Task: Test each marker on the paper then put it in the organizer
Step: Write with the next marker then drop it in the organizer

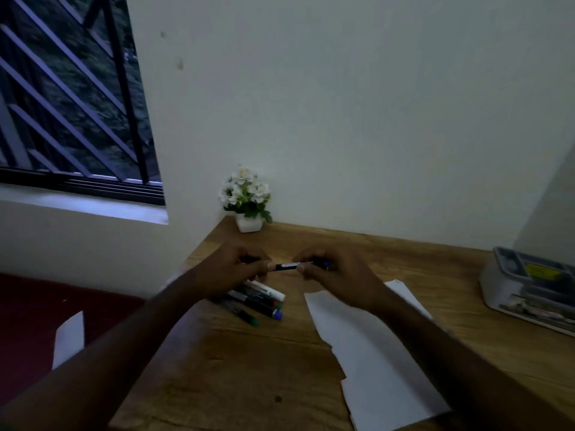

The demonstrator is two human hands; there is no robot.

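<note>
Above the wooden desk, my left hand [231, 269] and my right hand [331, 275] both grip one dark marker [287, 266], held level between them; a blue end shows past my right fingers. Beneath my left hand lies a pile of several markers [261, 301] with green, red and blue caps. White paper [373, 353] lies on the desk under my right forearm. The grey organizer [529, 284] stands at the desk's right edge, with open compartments on top.
A small white pot of white flowers [247, 199] stands in the desk's back left corner against the wall. A barred window is at the left. Another sheet of paper [69, 337] lies on the dark red floor left of the desk.
</note>
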